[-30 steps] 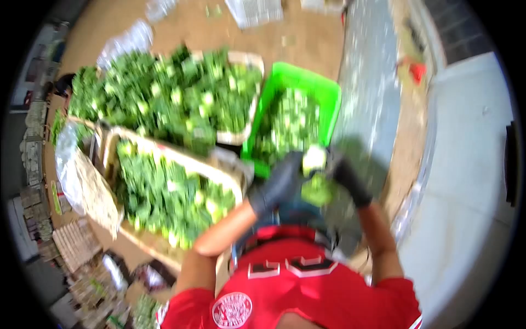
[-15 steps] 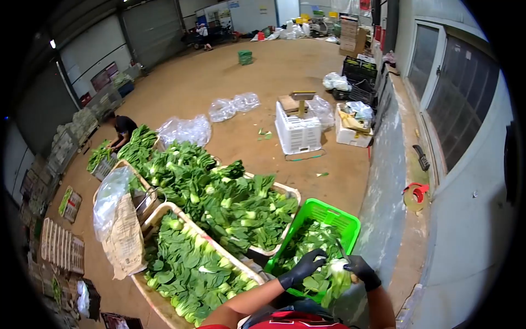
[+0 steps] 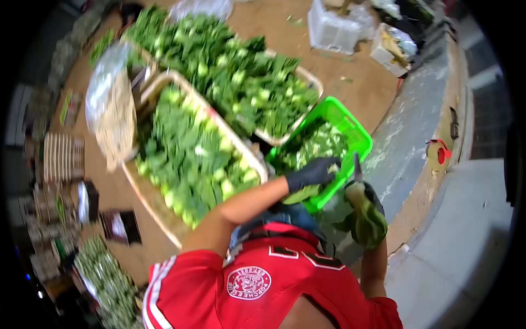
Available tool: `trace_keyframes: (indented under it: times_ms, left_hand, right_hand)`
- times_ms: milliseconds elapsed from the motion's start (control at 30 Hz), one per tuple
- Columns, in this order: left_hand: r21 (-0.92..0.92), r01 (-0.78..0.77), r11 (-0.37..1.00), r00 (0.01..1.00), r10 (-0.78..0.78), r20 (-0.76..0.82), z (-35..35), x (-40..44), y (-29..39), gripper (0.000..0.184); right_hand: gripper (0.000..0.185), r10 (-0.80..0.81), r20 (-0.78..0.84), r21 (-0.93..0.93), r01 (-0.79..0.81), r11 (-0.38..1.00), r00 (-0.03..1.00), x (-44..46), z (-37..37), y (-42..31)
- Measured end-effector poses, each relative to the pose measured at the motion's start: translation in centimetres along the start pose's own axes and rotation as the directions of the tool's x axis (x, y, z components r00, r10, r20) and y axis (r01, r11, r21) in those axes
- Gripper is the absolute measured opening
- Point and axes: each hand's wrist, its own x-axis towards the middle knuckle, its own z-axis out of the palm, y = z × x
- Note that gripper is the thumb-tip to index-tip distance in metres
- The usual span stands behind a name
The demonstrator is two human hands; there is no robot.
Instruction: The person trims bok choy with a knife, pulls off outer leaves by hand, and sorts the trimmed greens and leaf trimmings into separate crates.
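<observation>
My left hand [image 3: 313,174], in a black glove, is closed around a green leaf [image 3: 302,194] at the near edge of the bright green crate [image 3: 359,134]. Cut leaves and pale pieces [image 3: 323,143] lie inside that crate. To the right of the crate, my right hand [image 3: 372,196], also gloved, is closed on a bok choy [image 3: 368,219] whose leaves hang toward me. A knife [image 3: 357,166] sticks up from the same hand, blade pointing away from me; its handle is hidden.
Left of the green crate, two large pale crates [image 3: 249,156] [image 3: 313,82] hold heaped bok choy. A white crate [image 3: 337,30] and a box [image 3: 390,55] stand farther back. The grey wall ledge [image 3: 402,129] runs along the right, with red tape [image 3: 440,153] on top.
My hands have moved apart, the right one carrying the bok choy and knife to the right of the green crate. The view has tilted down toward my body.
</observation>
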Motion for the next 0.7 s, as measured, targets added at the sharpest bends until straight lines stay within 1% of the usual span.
trace_keyframes:
  times_ms: [33,67,100,133,167,233,267,300,333,367,400,433,467,500,533,567,600,633,667,700]
  left_hand:
    - [0.144,-0.139,0.98,0.932,0.179,-0.314,2.2,0.2,-3.6,0.053]
    - [0.269,-0.048,0.962,0.889,0.164,-0.427,1.9,-1.3,-2.6,0.055]
    - [0.4,0.053,0.915,0.833,0.18,-0.523,0.2,-2.8,-1.7,0.058]
    - [0.273,0.042,0.961,0.79,0.135,-0.598,-0.4,-4.4,-2.7,0.055]
    - [0.123,0.021,0.992,0.749,0.066,-0.659,-1.3,-6.8,-3.9,0.053]
    - [-0.081,0.021,0.997,0.643,-0.075,-0.762,-3.2,-12.1,-5.1,0.042]
    - [0.033,0.149,0.988,0.575,-0.059,-0.816,-4.7,-14.9,-6.8,0.036]
    - [0.138,0.282,0.949,0.509,-0.026,-0.86,-6.0,-17.2,-8.6,0.029]
    - [0.258,0.403,0.878,0.49,0.031,-0.871,-7.7,-18.5,-9.9,0.026]
    - [0.377,0.508,0.775,0.481,0.108,-0.87,-9.6,-19.2,-11.1,0.022]
    - [0.445,0.591,0.672,0.566,0.048,-0.823,-10.8,-19.3,-13.4,0.021]
    - [0.53,0.647,0.548,0.63,0.007,-0.777,-12.2,-19.0,-16.3,0.021]
    - [0.553,0.705,0.444,0.675,-0.181,-0.715,-13.1,-18.3,-18.5,0.023]
    - [0.605,0.73,0.316,0.68,-0.25,-0.69,-13.6,-17.3,-20.8,0.025]
    - [0.642,0.741,0.198,0.671,-0.175,-0.721,-13.4,-16.5,-23.5,0.03]
    - [0.585,0.758,0.288,0.652,-0.342,-0.677,-13.8,-16.1,-21.7,0.037]
    - [0.585,0.769,0.259,0.638,-0.244,-0.731,-13.3,-16.0,-21.0,0.039]
    - [0.551,0.776,0.307,0.624,-0.25,-0.74,-13.4,-16.3,-20.0,0.037]
    - [0.565,0.754,0.334,0.63,-0.123,-0.767,-13.1,-16.6,-19.6,0.037]
    - [0.58,0.735,0.352,0.64,-0.076,-0.764,-13.0,-17.2,-19.4,0.037]
  right_hand:
    - [0.046,0.003,-0.028,0.023,-0.002,1.0,1.0,-0.9,0.2,-1.6]
    - [0.046,0.033,-0.016,0.066,-0.031,0.997,0.999,-0.8,0.5,-2.8]
    - [0.041,0.131,0.089,0.125,-0.142,0.982,0.987,1.9,0.0,-1.2]
    - [0.036,0.226,0.193,0.161,-0.259,0.952,0.955,4.6,-0.4,0.3]
    - [0.035,0.357,0.294,0.42,-0.455,0.785,0.887,7.1,0.5,2.7]
    - [0.035,0.32,0.323,0.507,-0.448,0.736,0.891,11.9,2.7,3.8]
    - [0.037,0.394,0.213,0.532,-0.445,0.72,0.894,14.8,4.7,2.6]
    - [0.039,0.462,0.101,0.56,-0.434,0.705,0.881,16.9,6.4,1.1]
    - [0.039,0.496,0.065,0.367,-0.483,0.795,0.866,18.6,7.2,0.2]
    - [0.037,0.333,0.062,0.27,-0.337,0.902,0.941,18.9,7.7,0.2]
    - [0.036,0.154,0.056,0.169,-0.162,0.972,0.986,19.3,8.4,0.1]
    - [0.035,-0.024,0.049,0.079,0.02,0.997,0.999,19.7,8.9,0.1]
    - [0.035,-0.113,0.039,-0.022,0.114,0.993,0.993,19.3,9.0,0.8]
    - [0.035,-0.085,0.042,-0.073,0.088,0.993,0.996,17.8,9.6,1.9]
    - [0.035,-0.04,0.025,-0.094,0.042,0.995,0.999,17.0,10.2,2.2]
    - [0.036,0.024,0.005,-0.106,-0.024,0.994,1.0,15.8,10.6,3.3]
    - [0.035,0.039,-0.002,-0.131,-0.039,0.991,0.999,14.1,10.7,1.4]
    - [0.034,0.103,-0.031,-0.182,-0.107,0.977,0.994,13.0,10.8,1.7]
    - [0.03,0.241,-0.028,-0.108,-0.243,0.964,0.97,11.6,10.8,-0.4]
    - [0.03,0.253,0.002,-0.078,-0.252,0.964,0.967,10.9,10.6,-0.2]
